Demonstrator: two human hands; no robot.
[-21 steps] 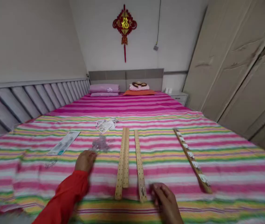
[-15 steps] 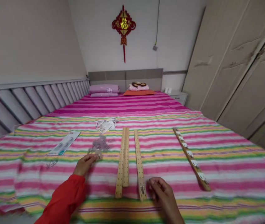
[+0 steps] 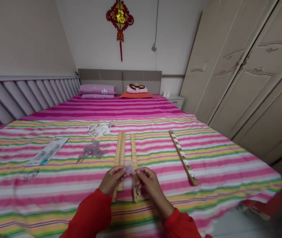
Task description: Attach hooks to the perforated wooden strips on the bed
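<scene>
Above the wooden strips, my left hand (image 3: pixel 112 179) pinches a small see-through plastic piece (image 3: pixel 129 170) between thumb and fingers. Close on its other side, my right hand (image 3: pixel 147 179) has its fingertips pinched together, and whatever lies in them is too small to make out. Beneath the hands lie two wooden strips with rows of holes side by side (image 3: pixel 122 148), partly covered by my left hand. A third holed strip (image 3: pixel 134 150) runs under my right fingertips, with a small shiny item near its front end. A pile of similar see-through pieces (image 3: pixel 93 149) rests beyond my left hand.
On the right lies a wooden strip (image 3: pixel 189 172) bearing a row of white pieces. To the left are a clear packet (image 3: pixel 48 151) and some thin wire loops (image 3: pixel 31 174). Several white cards (image 3: pixel 100 129) lie farther back on the striped bedsheet (image 3: pixel 63 195).
My left hand has moved right from beside the pile, bringing a see-through piece over the strips. My right hand has come up and inward to meet it. The view has shifted to the right.
</scene>
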